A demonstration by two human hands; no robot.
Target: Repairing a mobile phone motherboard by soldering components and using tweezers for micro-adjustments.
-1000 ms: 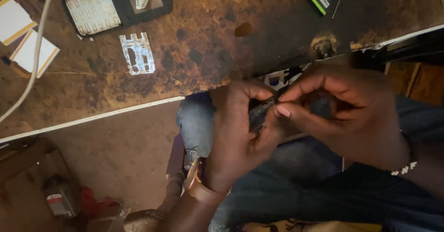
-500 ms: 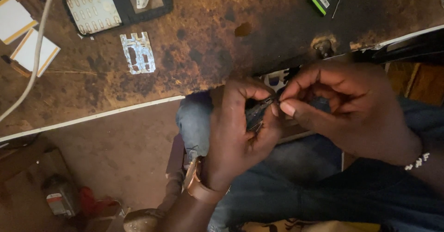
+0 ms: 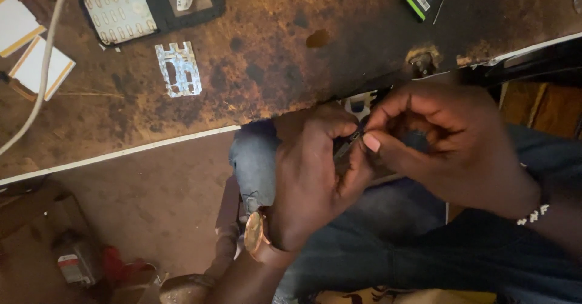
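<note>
Hands point(image 3: 315, 170) point(image 3: 448, 152) pinch dark part point(image 3: 345, 146).

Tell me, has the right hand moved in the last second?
No, barely: the right hand stays just below the table edge, pinching the small dark part.

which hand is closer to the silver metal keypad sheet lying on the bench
Left. The left hand sits below and right of the silver keypad sheet, off the bench edge; the right hand is farther right still.

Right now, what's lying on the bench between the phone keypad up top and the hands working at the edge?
In the head view, a small silvery metal plate lies on the worn brown bench, below the keypad. Beyond it the surface is bare to the left hand and right hand.
</note>
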